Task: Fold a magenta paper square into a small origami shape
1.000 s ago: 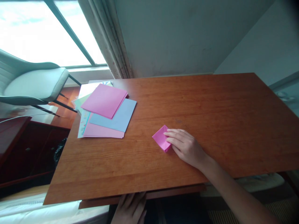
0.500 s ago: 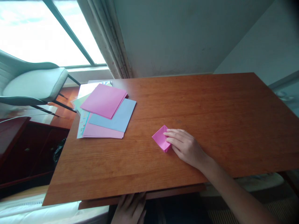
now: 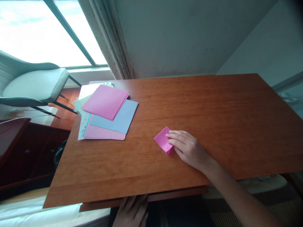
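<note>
A small square of folded pink paper (image 3: 162,139) lies on the wooden table with one corner pointing left. My right hand (image 3: 187,146) holds its right side: the fingertips rest on top and the thumb is at the lower edge. The hand covers that part of the paper. Below the table's front edge, my left hand (image 3: 132,212) rests in the dark near my lap. Its fingers are stretched out, with the tips close to the edge, and nothing shows in them.
At the left of the table (image 3: 213,104) lies a stack of coloured sheets: a pink one (image 3: 106,101) on top, a blue one (image 3: 118,121) and a paler pink one (image 3: 104,133) below. A white chair (image 3: 35,85) stands past the left edge, by a window and curtain (image 3: 111,37).
</note>
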A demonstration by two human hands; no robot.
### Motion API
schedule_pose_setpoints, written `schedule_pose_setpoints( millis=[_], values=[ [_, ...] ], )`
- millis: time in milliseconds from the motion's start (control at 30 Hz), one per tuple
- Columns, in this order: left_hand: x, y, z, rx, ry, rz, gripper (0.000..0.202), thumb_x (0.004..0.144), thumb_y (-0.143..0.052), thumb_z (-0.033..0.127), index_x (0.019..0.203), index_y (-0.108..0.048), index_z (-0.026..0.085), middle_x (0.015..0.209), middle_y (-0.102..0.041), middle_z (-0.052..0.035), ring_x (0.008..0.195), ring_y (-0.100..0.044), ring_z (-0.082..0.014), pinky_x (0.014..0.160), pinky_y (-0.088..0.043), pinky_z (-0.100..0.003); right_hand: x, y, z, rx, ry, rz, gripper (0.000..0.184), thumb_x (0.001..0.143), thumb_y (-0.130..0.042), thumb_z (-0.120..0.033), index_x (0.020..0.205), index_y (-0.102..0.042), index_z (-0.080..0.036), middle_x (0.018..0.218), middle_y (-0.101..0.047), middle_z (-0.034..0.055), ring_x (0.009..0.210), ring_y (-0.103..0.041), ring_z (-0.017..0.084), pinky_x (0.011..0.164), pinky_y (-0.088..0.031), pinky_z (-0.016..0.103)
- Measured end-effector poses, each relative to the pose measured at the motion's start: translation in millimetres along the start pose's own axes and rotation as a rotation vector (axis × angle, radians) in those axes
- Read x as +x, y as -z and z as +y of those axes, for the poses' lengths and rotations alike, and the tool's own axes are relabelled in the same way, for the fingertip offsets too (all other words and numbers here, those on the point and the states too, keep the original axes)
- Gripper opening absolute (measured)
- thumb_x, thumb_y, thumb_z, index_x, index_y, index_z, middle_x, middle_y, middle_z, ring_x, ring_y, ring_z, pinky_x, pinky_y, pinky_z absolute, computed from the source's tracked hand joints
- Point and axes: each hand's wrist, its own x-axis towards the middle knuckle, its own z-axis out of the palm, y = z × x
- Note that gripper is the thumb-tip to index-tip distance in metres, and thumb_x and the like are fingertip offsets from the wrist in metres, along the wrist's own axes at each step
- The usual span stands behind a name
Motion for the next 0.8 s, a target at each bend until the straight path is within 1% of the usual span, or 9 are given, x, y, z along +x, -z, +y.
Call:
schedule_pose_setpoints(
  millis=[167,300,467,633,800],
  values=[
    [-0.7,-1.4,-0.8,-0.01,0.001,-0.007,0.03,0.099,-0.045,0.04,0.108,-0.071,0.029,0.115,-0.074,0.0049,0.108,-0.061,-0.0176,0.119,-0.016,-0.034,-0.6,-0.6,0.7,0.003,-0.001,0.007,0.027,0.094,-0.053,-0.007,0.116,-0.066,-0.016,0.127,-0.069,0.0095,0.124,-0.06,0.024,0.106,-0.05,0.045],
    [-0.3,1.8,0.4,0.01,-0.006,-0.012,0.03,0.099,-0.045,0.04,0.111,-0.07,0.028,0.117,-0.074,0.0043,0.109,-0.06,-0.0185,0.118,-0.018,-0.035,-0.6,-0.4,0.6,0.01,-0.004,0.003,0.027,0.094,-0.054,-0.007,0.116,-0.066,-0.016,0.127,-0.069,0.0096,0.124,-0.06,0.024,0.106,-0.05,0.045],
    [2.8,4.1,1.3,0.016,-0.003,-0.001,0.03,0.099,-0.044,0.039,0.109,-0.071,0.029,0.116,-0.074,0.0049,0.108,-0.06,-0.0189,0.119,-0.017,-0.036,-1.0,-0.2,0.7,0.008,-0.006,-0.001,0.027,0.094,-0.052,-0.007,0.117,-0.066,-0.016,0.128,-0.068,0.0092,0.125,-0.059,0.024,0.107,-0.049,0.046],
    [5.1,2.5,1.4,0.0,0.006,0.007,0.03,0.1,-0.044,0.038,0.11,-0.07,0.029,0.113,-0.075,0.0055,0.107,-0.061,-0.017,0.119,-0.016,-0.033,-0.9,-0.3,0.8,0.004,-0.009,-0.013,0.027,0.095,-0.053,-0.008,0.118,-0.065,-0.015,0.128,-0.069,0.0089,0.125,-0.059,0.024,0.108,-0.048,0.044],
    [3.7,11.3,1.1,0.03,0.008,-0.022,0.03,0.1,-0.045,0.038,0.112,-0.07,0.028,0.115,-0.074,0.0058,0.111,-0.06,-0.0175,0.12,-0.016,-0.033,-1.9,-1.0,1.3,-0.007,-0.001,-0.006,0.028,0.094,-0.053,-0.007,0.118,-0.065,-0.013,0.128,-0.068,0.0092,0.126,-0.058,0.024,0.109,-0.047,0.043]
  ],
)
